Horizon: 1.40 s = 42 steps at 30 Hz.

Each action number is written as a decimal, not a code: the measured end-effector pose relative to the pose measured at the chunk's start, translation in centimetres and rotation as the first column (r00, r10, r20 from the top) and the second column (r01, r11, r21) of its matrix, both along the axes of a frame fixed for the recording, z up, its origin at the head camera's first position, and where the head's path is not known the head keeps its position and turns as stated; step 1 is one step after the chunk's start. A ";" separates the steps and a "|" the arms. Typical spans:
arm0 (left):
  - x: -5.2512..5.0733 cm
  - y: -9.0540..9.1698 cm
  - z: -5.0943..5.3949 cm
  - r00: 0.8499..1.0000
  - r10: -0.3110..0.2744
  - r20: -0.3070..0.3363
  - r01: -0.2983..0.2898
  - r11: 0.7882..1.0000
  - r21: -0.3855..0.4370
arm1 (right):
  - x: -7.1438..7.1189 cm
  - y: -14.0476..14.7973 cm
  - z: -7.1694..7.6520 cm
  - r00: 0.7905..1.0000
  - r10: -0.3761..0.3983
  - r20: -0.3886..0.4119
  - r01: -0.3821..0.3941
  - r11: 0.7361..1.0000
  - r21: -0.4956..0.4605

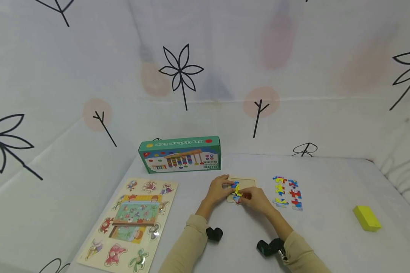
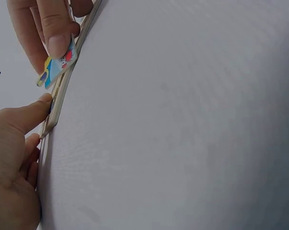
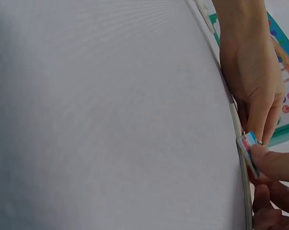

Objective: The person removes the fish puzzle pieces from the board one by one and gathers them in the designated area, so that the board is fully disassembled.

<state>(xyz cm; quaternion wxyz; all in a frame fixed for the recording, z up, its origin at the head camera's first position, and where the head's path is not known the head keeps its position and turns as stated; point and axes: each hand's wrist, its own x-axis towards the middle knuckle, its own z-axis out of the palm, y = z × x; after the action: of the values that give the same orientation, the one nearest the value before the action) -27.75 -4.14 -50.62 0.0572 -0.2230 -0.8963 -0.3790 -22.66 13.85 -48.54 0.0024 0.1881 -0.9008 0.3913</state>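
Observation:
A shallow wooden puzzle tray (image 1: 247, 182) lies flat on the white table between both hands. My left hand (image 1: 218, 190) is at its left side; in the left wrist view the left hand's thumb (image 2: 37, 112) presses on the tray's edge, with the other fingers curled beside it. Blue and yellow puzzle pieces (image 1: 237, 186) show in the tray's left part. My right hand (image 1: 256, 199) pinches a jigsaw piece (image 2: 68, 58) between thumb and fingers, tilted above the near edge. The right wrist view shows this piece (image 3: 248, 143) under the right thumb (image 3: 278, 165).
Several loose jigsaw pieces (image 1: 295, 194) lie in two columns right of the tray. Farther right sits a yellow-green block (image 1: 367, 218). A green game box (image 1: 181, 155) stands at the back. To the left lies a large wooden animal puzzle board (image 1: 164, 227) with a picture panel on it.

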 end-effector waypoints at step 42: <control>0.0 0.0 0.0 0.999 0.000 0.034 -0.001 1.000 0.019 | 1.1 6.7 0.7 0.984 -0.174 -0.033 0.177 0.973 0.147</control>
<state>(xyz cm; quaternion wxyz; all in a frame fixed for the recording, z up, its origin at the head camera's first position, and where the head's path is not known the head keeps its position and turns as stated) -27.75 -4.11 -50.67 0.0441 -0.2158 -0.8936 -0.3911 -21.57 20.59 -47.80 0.0320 0.1113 -0.9406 0.3191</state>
